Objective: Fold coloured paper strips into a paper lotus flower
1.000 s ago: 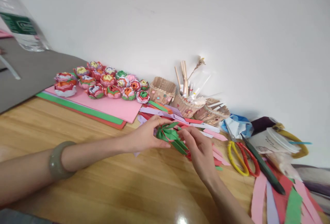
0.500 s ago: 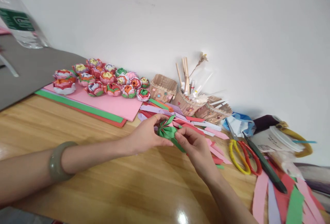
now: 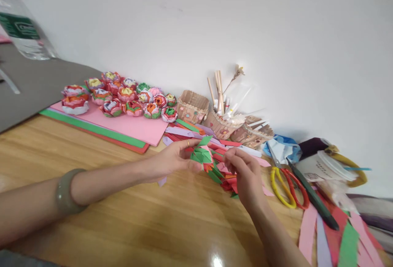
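Note:
My left hand (image 3: 181,158) is closed around a folded paper flower (image 3: 202,155), its thumb in front. Green petals cover most of the flower, with a little pink and orange showing at its right side; one petal tip points up. To the right, a short gap from the flower, is my right hand (image 3: 245,175), its fingers curled and pressed together. Whatever may lie between those fingertips is hidden. Behind and below both hands lie folded paper strips (image 3: 225,175) in red, green, pink and purple.
Several finished paper flowers (image 3: 112,107) stand on pink paper sheets (image 3: 143,130) at the left. Decorated baskets (image 3: 192,107) line the wall, one with sticks. On the right lie scissors (image 3: 278,187), a dark green pen-like tool (image 3: 319,199), a white tub (image 3: 325,168) and loose strips (image 3: 350,238).
My right hand has come off the flower and shifted right. In my left hand the flower has turned, so its pink and orange parts show. The camera view has shifted slightly.

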The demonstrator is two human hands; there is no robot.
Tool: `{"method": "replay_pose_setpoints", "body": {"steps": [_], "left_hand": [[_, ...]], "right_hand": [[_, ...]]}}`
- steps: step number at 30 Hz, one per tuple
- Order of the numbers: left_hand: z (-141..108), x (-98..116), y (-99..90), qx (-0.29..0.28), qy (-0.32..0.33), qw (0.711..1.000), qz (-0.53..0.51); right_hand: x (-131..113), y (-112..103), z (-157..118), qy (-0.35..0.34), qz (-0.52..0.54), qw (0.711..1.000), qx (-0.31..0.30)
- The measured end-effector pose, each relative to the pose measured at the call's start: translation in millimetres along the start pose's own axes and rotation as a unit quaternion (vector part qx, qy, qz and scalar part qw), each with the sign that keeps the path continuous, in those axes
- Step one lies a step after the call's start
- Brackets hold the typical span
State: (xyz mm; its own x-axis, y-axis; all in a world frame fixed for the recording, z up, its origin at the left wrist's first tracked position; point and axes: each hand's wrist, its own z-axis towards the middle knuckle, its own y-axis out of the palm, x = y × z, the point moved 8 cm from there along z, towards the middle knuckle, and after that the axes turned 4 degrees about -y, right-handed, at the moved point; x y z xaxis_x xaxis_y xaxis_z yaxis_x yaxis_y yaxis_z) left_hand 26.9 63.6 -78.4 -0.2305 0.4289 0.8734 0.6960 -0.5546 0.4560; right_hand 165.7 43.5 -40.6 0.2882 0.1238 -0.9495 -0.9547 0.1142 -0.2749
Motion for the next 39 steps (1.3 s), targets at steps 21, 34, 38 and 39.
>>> {"method": "replay_pose_setpoints", "body": {"steps": [21, 34, 38, 39], "left_hand": [[4.9, -3.1, -4.0, 0.045, -0.008, 0.975, 0.218], [4.2, -5.8, -11.2, 0.040, -0.031, 0.995, 0.082], [0.6, -8.9, -4.2, 0.005, -0.062, 0.998, 0.012], [0.0, -8.7, -2.8, 0.002, -0.062, 0.998, 0.005]], "right_hand": [[1.8, 20.6, -4.7, -0.057, -0.054, 0.997, -0.027], [12.3, 34.5, -3.6, 0.028, 0.129, 0.981, -0.144], [11.3, 37.1, -5.1, 0.034, 0.181, 0.969, -0.166], [11.7, 36.7, -5.2, 0.037, 0.184, 0.969, -0.160]]}}
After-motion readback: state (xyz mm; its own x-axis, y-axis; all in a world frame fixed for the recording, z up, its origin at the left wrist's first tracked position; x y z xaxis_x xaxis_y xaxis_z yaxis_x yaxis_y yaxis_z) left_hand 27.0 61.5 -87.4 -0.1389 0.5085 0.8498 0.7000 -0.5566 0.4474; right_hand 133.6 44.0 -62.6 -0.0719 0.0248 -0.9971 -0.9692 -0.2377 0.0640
